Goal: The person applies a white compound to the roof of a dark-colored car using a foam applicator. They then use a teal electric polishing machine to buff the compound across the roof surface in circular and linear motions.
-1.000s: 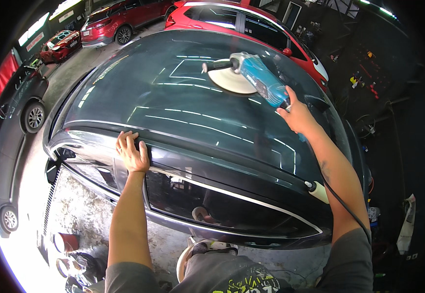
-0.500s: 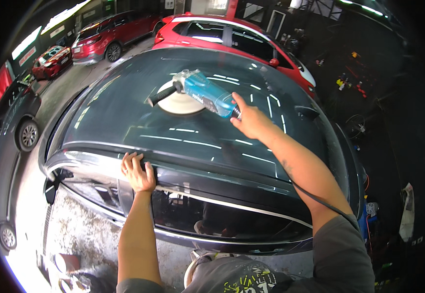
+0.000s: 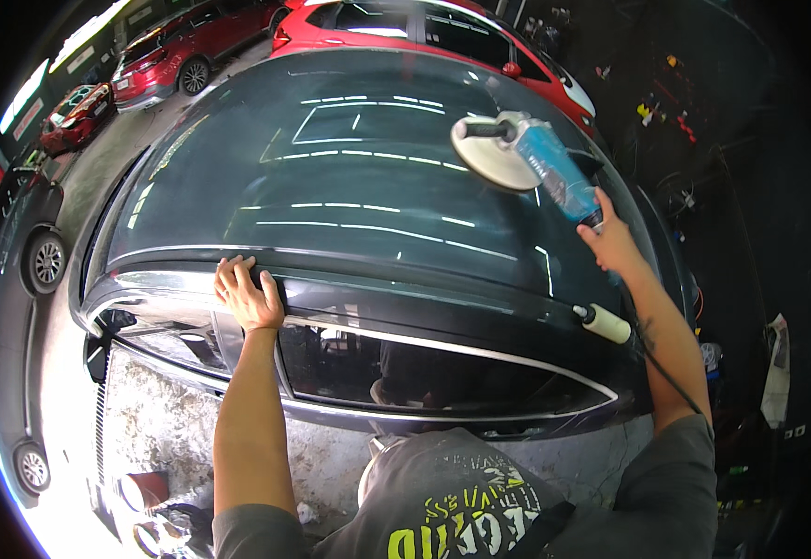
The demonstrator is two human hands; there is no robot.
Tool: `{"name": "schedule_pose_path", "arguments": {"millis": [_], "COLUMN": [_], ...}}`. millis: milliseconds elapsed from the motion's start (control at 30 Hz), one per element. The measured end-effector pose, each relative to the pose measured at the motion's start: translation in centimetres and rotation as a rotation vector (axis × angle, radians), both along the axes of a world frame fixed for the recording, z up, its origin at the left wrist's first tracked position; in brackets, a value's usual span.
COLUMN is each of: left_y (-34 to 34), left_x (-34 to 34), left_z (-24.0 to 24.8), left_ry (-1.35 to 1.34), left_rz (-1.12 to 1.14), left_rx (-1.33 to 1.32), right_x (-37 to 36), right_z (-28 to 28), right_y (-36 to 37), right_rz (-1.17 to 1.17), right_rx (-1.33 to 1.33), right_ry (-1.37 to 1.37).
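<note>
A teal polisher (image 3: 554,172) is gripped at its rear end by my right hand (image 3: 613,240), over the right part of the dark car roof (image 3: 349,200). Its round white pad (image 3: 497,166) looks tilted; whether it touches the roof I cannot tell. A black side handle (image 3: 482,130) juts left from the tool head, with no hand on it. My left hand (image 3: 252,296) lies on the near edge of the roof, holding nothing, its fingers stretched out. The tool's black cord (image 3: 671,377) trails along my right forearm.
A whitish bottle with a nozzle (image 3: 606,324) lies near the roof's right edge, close to my right forearm. The car's side window (image 3: 442,373) is between me and the roof. Beyond stand a red car (image 3: 377,23) and another red one (image 3: 168,61); a dark car (image 3: 14,233) stands left.
My right hand has carried the polisher to the right, from the roof's middle, and its head has turned. My left hand stays on the roof edge. The bottle has come into sight.
</note>
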State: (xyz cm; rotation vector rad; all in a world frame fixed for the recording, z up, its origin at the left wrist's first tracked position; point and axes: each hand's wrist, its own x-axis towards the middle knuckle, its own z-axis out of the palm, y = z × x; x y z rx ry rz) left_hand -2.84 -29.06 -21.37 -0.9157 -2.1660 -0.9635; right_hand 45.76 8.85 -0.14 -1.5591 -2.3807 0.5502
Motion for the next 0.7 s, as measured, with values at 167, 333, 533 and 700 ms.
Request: {"name": "schedule_pose_path", "arguments": {"millis": [167, 333, 533, 700], "left_y": [0.4, 0.4, 0.5, 0.4], "left_x": [-0.6, -0.5, -0.5, 0.0], "left_z": [-0.4, -0.2, -0.2, 0.1], "left_ry": [0.0, 0.007, -0.005, 0.012], "left_rz": [-0.042, -0.049, -0.04, -0.048], "left_rx": [0.031, 0.036, 0.025, 0.025], "right_x": [-1.0, -7.9, -16.3, -20.9], "right_z": [-0.7, -0.3, -0.4, 1.0], "right_y": [4.7, 9.6, 14.3, 12.0], "right_rz": [-0.082, -0.133, -0.085, 0.094], "right_rx": [-0.036, -0.023, 0.079, 0.075], "right_ry": [0.125, 0.097, -0.022, 0.029]}}
